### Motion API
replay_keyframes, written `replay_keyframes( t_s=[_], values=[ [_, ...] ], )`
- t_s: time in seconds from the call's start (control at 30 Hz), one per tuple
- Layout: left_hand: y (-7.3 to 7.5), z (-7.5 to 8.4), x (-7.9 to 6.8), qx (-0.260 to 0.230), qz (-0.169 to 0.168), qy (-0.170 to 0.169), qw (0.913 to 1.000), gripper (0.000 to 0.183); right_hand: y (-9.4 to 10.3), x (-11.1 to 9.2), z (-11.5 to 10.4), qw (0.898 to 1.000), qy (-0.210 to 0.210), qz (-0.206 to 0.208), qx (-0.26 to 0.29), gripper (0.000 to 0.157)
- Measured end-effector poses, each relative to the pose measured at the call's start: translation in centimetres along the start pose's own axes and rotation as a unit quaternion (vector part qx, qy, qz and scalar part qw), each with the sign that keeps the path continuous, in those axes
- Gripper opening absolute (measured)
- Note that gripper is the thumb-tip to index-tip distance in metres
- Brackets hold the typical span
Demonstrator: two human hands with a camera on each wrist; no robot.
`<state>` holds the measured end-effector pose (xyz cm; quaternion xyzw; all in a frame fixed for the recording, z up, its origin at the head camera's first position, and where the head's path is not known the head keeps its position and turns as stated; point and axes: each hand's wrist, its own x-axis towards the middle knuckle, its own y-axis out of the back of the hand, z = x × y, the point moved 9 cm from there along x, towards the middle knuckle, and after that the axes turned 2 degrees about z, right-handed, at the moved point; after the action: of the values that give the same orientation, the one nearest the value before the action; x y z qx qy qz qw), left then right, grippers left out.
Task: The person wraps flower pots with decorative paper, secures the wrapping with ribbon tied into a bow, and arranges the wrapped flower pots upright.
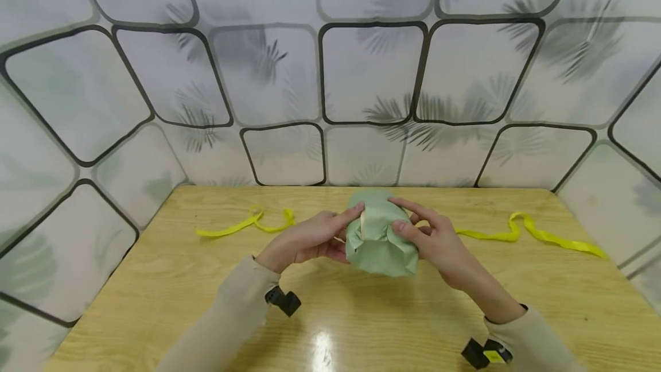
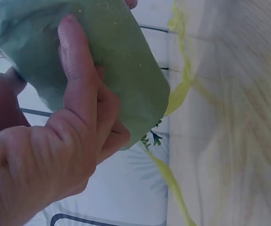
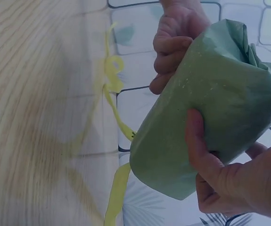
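A bundle wrapped in green paper (image 1: 379, 234) is held up over the table between both hands, its folded, crumpled end toward the person. My left hand (image 1: 322, 234) grips its left side, thumb on top, other fingers along the side and below. From the right, my right hand (image 1: 439, 240) holds it with thumb and fingers over the paper folds. In the left wrist view, small green leaves (image 2: 156, 137) show at the far end of the wrapped bundle (image 2: 130, 70). What the paper encloses is hidden.
Yellow ribbon (image 1: 552, 237) lies in loose curves on the wooden table (image 1: 206, 303) at right. More yellow ribbon (image 1: 227, 230), partly looped, lies at left. A patterned cloth-like backdrop (image 1: 372, 73) rises behind the table and along both sides.
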<state>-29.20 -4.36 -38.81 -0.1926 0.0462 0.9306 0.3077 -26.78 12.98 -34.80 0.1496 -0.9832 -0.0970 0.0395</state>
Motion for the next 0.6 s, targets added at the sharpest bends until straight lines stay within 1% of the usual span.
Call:
replay_keyframes(
  t_s=[0.07,0.13,0.23,0.33,0.4,0.5,0.6],
  values=[
    [0.2,0.4,-0.1,-0.009,-0.001,-0.008,0.9999,0.066,0.4,0.0,0.1,1.0,-0.007,0.004,0.024,0.051],
    [0.7,0.7,-0.1,-0.019,0.005,-0.016,0.9997,0.063,0.6,0.1,0.4,0.998,-0.017,0.0,0.056,0.05],
    [1.5,1.0,-0.1,-0.029,0.014,-0.027,0.9991,0.05,0.6,0.2,0.8,0.994,-0.02,-0.013,0.104,0.048],
    [1.7,1.3,-0.1,-0.022,0.009,-0.047,0.9986,0.038,0.7,0.2,1.3,0.991,-0.022,-0.021,0.134,0.049],
    [1.7,1.4,-0.2,-0.014,0.006,-0.06,0.9981,0.032,0.6,0.2,1.7,0.99,-0.028,-0.024,0.139,0.052],
    [1.7,1.4,-0.3,0.006,0.004,-0.074,0.9972,0.029,0.6,0.1,2.2,0.991,-0.04,-0.027,0.127,0.059],
    [1.9,1.4,-0.4,0.03,0.0,-0.085,0.9959,0.029,0.8,0.1,2.2,0.992,-0.032,-0.031,0.118,0.06]
  ],
)
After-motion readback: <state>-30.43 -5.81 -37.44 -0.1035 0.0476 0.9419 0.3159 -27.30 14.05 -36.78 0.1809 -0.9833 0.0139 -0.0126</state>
